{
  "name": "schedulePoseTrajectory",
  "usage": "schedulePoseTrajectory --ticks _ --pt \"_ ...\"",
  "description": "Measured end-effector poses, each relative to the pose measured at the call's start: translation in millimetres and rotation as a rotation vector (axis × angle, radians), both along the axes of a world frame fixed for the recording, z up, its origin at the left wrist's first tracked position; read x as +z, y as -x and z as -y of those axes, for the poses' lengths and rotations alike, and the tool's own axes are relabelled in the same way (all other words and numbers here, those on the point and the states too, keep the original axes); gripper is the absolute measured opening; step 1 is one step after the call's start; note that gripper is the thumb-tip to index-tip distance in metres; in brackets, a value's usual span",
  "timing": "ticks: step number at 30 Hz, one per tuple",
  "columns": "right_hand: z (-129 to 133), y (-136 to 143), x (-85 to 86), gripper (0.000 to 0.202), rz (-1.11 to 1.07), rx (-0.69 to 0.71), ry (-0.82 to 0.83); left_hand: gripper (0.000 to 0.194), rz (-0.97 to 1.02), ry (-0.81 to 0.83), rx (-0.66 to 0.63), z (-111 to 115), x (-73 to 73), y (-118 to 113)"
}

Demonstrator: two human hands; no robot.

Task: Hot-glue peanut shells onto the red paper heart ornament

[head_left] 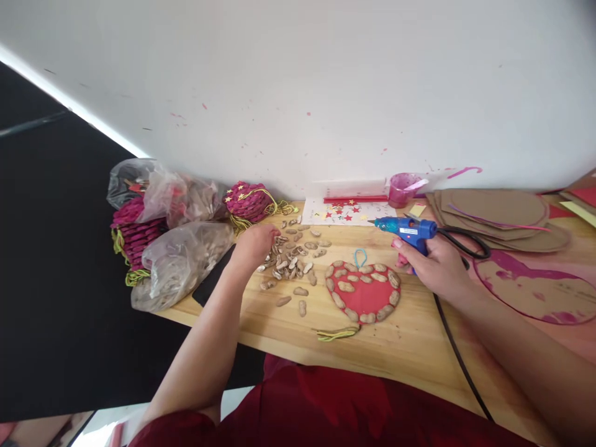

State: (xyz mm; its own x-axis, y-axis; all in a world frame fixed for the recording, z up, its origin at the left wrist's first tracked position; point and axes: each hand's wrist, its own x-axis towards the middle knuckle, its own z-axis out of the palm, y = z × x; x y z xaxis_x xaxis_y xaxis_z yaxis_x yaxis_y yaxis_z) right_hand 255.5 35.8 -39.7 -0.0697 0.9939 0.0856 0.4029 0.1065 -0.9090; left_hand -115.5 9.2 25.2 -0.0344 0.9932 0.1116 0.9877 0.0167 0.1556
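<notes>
My right hand is closed round the handle of a blue glue gun, whose nozzle points left over the table. My left hand reaches to the back left edge of a loose pile of peanut shells, its fingers bent together; what they pinch, if anything, is hidden. Between the hands lies a red heart, edged with peanut shells and with a short row of them across its upper part. A blue loop stands at its top, and a yellow-green tassel hangs off its bottom tip.
Plastic bags and magenta bundles crowd the left. Behind the heart are white paper with stars and a pink cup. Cardboard pieces lie at the right. The glue gun's black cord runs toward the front edge.
</notes>
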Motion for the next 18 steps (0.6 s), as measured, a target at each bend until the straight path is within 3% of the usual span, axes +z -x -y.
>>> schedulePoseTrajectory --ticks 11,18 --pt "0.7 -1.0 2.6 0.039 0.043 0.017 -0.077 0.021 0.021 -0.07 -0.201 -54.3 -10.3 -29.4" --pt "0.1 -1.1 2.2 0.035 0.049 0.028 -0.075 0.021 0.002 -0.017 -0.216 -61.7 -18.7 -36.0"
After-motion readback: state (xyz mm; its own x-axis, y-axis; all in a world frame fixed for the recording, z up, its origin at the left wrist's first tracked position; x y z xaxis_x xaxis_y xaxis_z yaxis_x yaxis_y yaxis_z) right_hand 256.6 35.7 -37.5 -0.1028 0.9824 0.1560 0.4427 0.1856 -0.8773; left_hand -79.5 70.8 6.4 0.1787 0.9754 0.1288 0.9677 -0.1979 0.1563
